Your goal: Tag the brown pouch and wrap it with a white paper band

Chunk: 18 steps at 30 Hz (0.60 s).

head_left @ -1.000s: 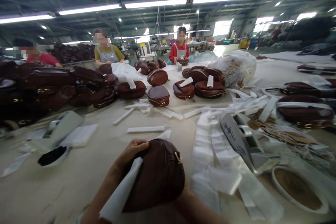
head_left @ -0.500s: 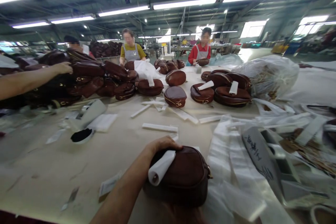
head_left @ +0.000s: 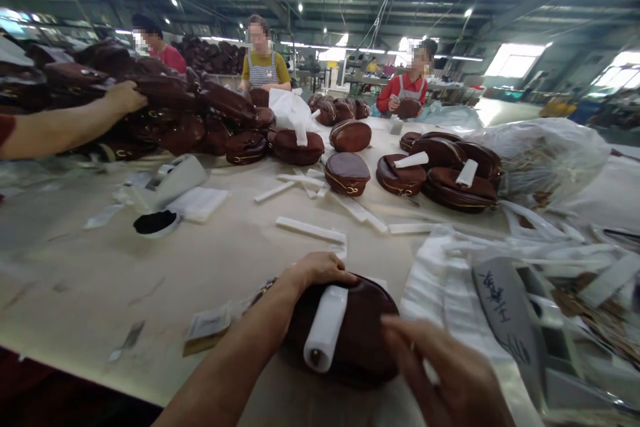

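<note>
A round brown leather bag (head_left: 360,337) lies on the table right in front of me. My left hand (head_left: 315,270) grips its far edge and pins a rolled white paper strip (head_left: 325,328) against the top of the bag. My right hand (head_left: 440,373) hovers just to the right of the bag, fingers spread, holding nothing.
White strips (head_left: 310,229) and plastic sheets (head_left: 445,280) litter the table (head_left: 150,280). More brown bags (head_left: 347,173) stand in the middle and in a heap (head_left: 165,113) at left, where another person's arm (head_left: 65,123) reaches. Three co-workers stand at the far side. A clear sack (head_left: 540,157) lies at right.
My right hand has come into view beside the bag. The bag now lies flatter, with the white roll turned toward me. The view has swung left.
</note>
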Tool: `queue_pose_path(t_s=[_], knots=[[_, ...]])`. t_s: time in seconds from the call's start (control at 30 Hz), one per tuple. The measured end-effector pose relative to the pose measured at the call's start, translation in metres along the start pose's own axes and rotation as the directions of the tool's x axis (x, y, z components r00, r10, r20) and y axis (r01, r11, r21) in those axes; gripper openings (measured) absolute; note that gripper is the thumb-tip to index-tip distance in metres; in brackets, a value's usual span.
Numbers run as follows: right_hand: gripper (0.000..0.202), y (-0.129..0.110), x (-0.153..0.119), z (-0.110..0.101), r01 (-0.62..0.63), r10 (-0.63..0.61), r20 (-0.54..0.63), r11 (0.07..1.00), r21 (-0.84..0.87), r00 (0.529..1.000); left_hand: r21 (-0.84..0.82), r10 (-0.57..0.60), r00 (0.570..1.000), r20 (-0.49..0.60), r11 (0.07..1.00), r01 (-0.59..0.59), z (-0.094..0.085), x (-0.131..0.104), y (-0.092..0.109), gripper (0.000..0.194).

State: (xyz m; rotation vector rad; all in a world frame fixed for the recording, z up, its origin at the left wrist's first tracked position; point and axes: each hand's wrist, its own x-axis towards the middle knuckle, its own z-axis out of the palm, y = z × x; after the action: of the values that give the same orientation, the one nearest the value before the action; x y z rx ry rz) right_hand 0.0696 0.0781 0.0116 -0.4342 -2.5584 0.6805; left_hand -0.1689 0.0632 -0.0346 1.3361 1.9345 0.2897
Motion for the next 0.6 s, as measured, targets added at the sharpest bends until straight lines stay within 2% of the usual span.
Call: queue_pose_path(t_s=[0.03,0.07,0.1,0.13,0.23,0.3,0.4,0.5,0.6], knots=[[0.024,0.016,0.025,0.0,-0.024,0.024,-0.025,0.999,-0.03,0.999,0.022,0.01,1.0,-0.008,1.0,-0.01,0.001,-0.001,0.0,0.044],[0.025,0.031,0.051,0.003,-0.061,0.061,-0.001,0.995,-0.078,0.998,0.045,0.02,1.0,-0.017,0.999,-0.019,0.001,-0.003,0.0,0.045],[0.026,0.046,0.076,0.011,-0.09,0.107,0.117,0.986,-0.137,0.987,0.067,0.029,0.999,-0.026,0.997,-0.027,0.002,-0.004,0.0,0.046],[0.025,0.058,0.098,0.022,-0.107,0.154,0.254,0.976,-0.19,0.955,0.089,0.035,0.999,-0.035,0.996,-0.032,0.003,-0.005,0.0,0.046],[0.015,0.084,0.141,0.059,-0.12,0.194,0.362,0.969,-0.218,0.912,0.14,0.049,0.997,-0.065,0.989,-0.04,0.005,-0.008,0.0,0.047],[0.018,0.092,0.15,0.08,-0.148,0.226,0.357,0.961,-0.233,0.906,0.16,0.056,0.995,-0.081,0.986,-0.042,0.006,-0.01,0.0,0.047],[0.011,0.098,0.146,0.094,-0.179,0.25,0.351,0.958,-0.223,0.902,0.172,0.058,0.994,-0.093,0.984,-0.041,0.008,-0.01,0.0,0.049],[0.016,0.101,0.141,0.095,-0.203,0.247,0.329,0.966,-0.163,0.911,0.172,0.051,0.995,-0.088,0.984,-0.035,0.009,-0.008,-0.001,0.05],[0.011,0.103,0.138,0.091,-0.225,0.232,0.284,0.973,-0.057,0.93,0.171,0.045,0.996,-0.076,0.985,-0.031,0.009,-0.007,-0.003,0.051]])
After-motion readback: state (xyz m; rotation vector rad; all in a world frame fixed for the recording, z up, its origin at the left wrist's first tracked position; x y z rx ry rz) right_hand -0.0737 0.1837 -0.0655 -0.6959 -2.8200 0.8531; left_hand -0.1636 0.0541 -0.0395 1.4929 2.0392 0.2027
